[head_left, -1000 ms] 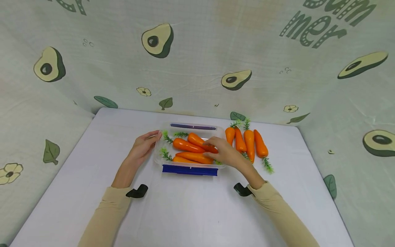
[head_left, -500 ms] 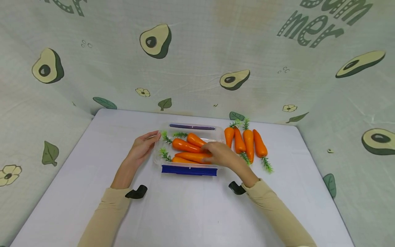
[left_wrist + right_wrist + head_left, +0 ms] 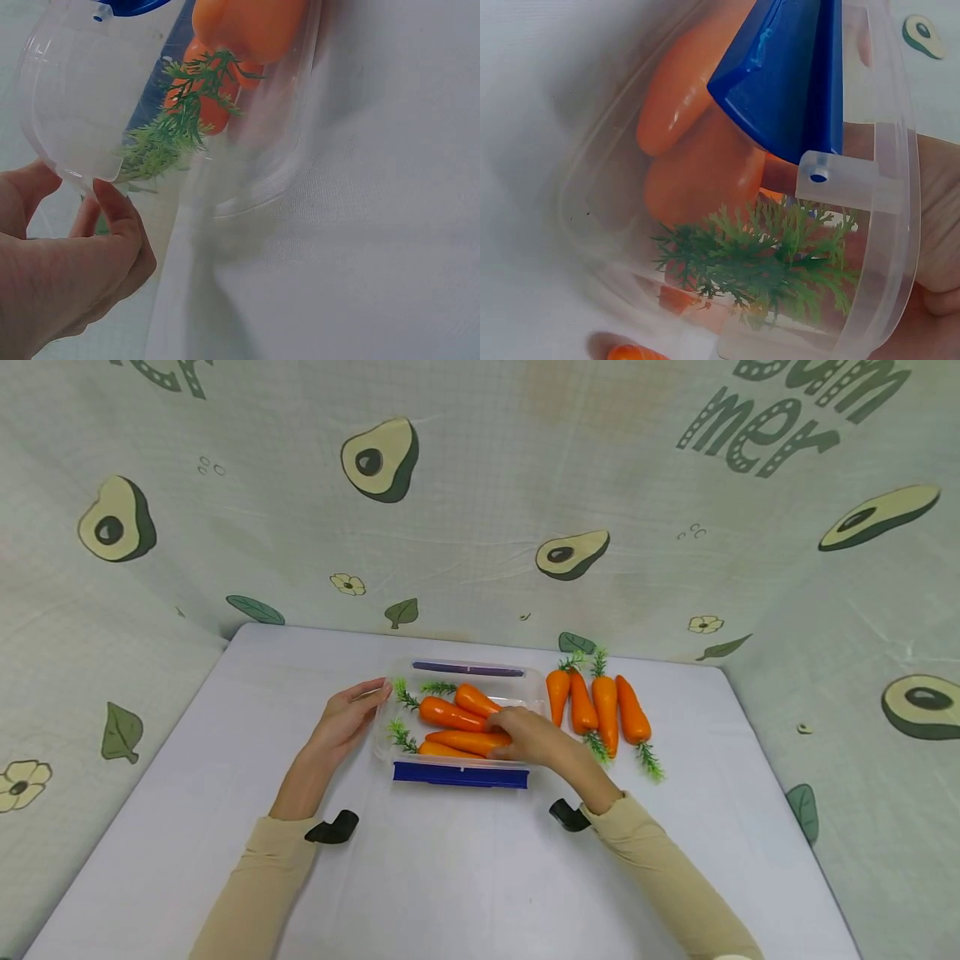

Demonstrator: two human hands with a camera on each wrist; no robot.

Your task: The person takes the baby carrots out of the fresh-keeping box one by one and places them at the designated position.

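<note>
A clear plastic container (image 3: 382,743) with blue latches (image 3: 460,774) holds several orange carrots (image 3: 453,714) with green leafy tops. At its left end, my left hand (image 3: 347,720) pinches the rim between thumb and fingers, as the left wrist view shows at the rim's corner (image 3: 79,180). My right hand (image 3: 528,735) reaches over the right end into the container, its fingers bent down among the carrots. In the right wrist view, a finger shows beside a carrot (image 3: 705,180) behind the clear wall; I cannot tell whether the fingers grip one. A leafy top (image 3: 757,259) presses against that wall.
Several more carrots (image 3: 604,702) lie side by side on the white table (image 3: 450,868), just right of the container. Behind the table hangs a pale cloth (image 3: 480,485) printed with avocados. The container's far side has another dark blue latch (image 3: 468,670).
My right hand has shifted left and settled lower over the carrots in the container. My left hand stays on the rim, and the carrots on the table have not moved.
</note>
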